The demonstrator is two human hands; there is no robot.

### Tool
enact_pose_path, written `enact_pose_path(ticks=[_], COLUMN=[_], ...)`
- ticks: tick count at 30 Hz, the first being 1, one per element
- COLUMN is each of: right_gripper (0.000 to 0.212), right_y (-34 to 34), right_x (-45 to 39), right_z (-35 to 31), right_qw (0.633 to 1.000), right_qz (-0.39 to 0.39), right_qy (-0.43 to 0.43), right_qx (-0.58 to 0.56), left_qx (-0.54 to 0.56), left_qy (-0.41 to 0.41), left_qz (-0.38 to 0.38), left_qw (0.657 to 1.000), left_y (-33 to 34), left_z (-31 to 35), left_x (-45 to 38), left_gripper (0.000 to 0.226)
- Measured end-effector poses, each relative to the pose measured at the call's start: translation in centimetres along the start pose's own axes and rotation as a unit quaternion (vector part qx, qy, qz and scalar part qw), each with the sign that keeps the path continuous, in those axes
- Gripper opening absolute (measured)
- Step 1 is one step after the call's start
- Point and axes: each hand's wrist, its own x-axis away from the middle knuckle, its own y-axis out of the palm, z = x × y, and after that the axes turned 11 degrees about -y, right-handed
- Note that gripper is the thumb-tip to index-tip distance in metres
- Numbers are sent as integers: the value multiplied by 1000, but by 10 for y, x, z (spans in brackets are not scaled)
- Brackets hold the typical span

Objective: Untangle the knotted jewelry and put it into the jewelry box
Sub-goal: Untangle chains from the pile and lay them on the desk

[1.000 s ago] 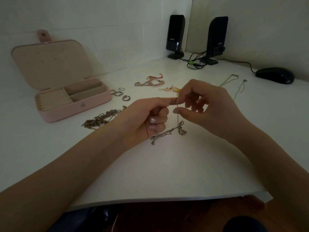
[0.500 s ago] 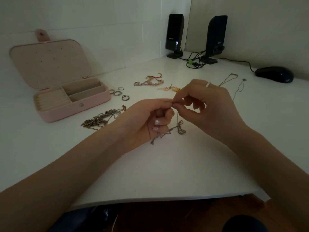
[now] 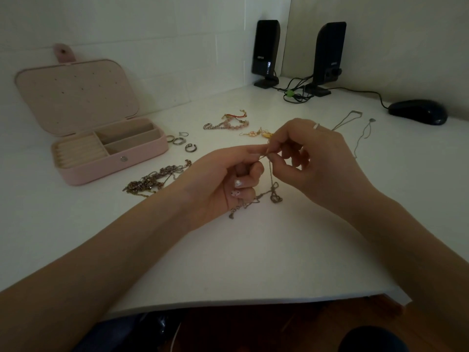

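A thin knotted chain [image 3: 272, 189] hangs from my fingertips down to the white table [image 3: 241, 255], its lower loops lying there. My left hand [image 3: 228, 176] pinches the chain near its top, other fingers curled. My right hand [image 3: 312, 158], with a ring on one finger, pinches the same chain right beside the left fingertips. The pink jewelry box [image 3: 101, 151] stands open at the left, lid up, its compartments holding nothing that I can see.
A tangled heap of chains [image 3: 154, 179] lies left of my left hand. Rings [image 3: 181, 142], a beaded bracelet [image 3: 225, 124], a gold piece [image 3: 258, 133] and two thin necklaces [image 3: 360, 128] lie farther back. Two black speakers [image 3: 265, 54] and a mouse [image 3: 417, 111] stand by the wall.
My right hand has turned slightly, so its ring now shows, and its fingertips have shifted closer on the chain. The left hand has barely moved.
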Motion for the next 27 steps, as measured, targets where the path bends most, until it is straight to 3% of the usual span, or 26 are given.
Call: enact_pose_path(ticks=[12,27], right_gripper=[6,9], right_y=[-6,-4], right_x=[0,0], right_z=[0,-2], right_qw=[998,999], right_qz=[58,14], right_qy=[6,-32], right_qx=[-16,11], left_qx=[-32,-28], left_qy=[32,21], left_qz=[-38,-35], left_qw=[998,999], left_y=[2,3], left_z=[2,-1], left_x=[2,2], left_gripper=[42,37])
